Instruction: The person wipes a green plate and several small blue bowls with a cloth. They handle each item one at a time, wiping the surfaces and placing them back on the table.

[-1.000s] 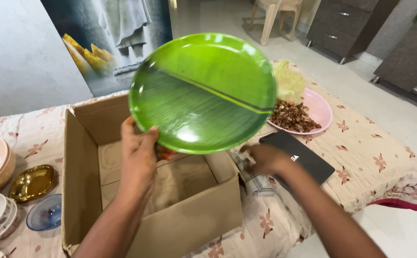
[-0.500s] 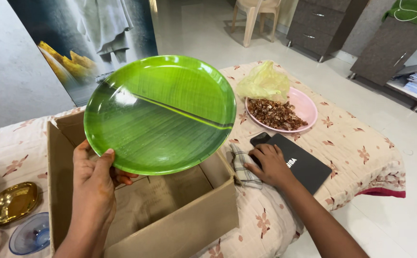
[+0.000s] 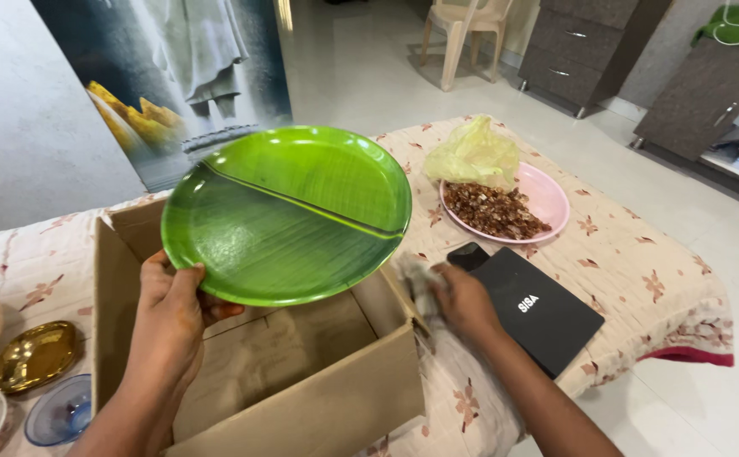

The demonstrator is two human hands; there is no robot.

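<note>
My left hand (image 3: 169, 317) grips the near rim of a round green plate (image 3: 289, 211) with a leaf pattern, held tilted above an open cardboard box (image 3: 327, 398). My right hand (image 3: 461, 300) is closed on a checked cloth (image 3: 416, 283) lying just right of the box, beside a flat black case (image 3: 534, 309). The cloth is blurred and partly under my fingers. The box's inside looks lined with brown paper.
A pink plate (image 3: 551, 199) with brown bits and a pale green bag (image 3: 473, 155) sits further right on the floral sheet. At the left stand a gold dish (image 3: 35, 355), a blue glass bowl (image 3: 56, 412) and stacked bowls. A chair and dark drawers stand behind.
The green plate has come down and tipped flatter over the box. My right hand has closed on the checked cloth and lifted it toward the box.
</note>
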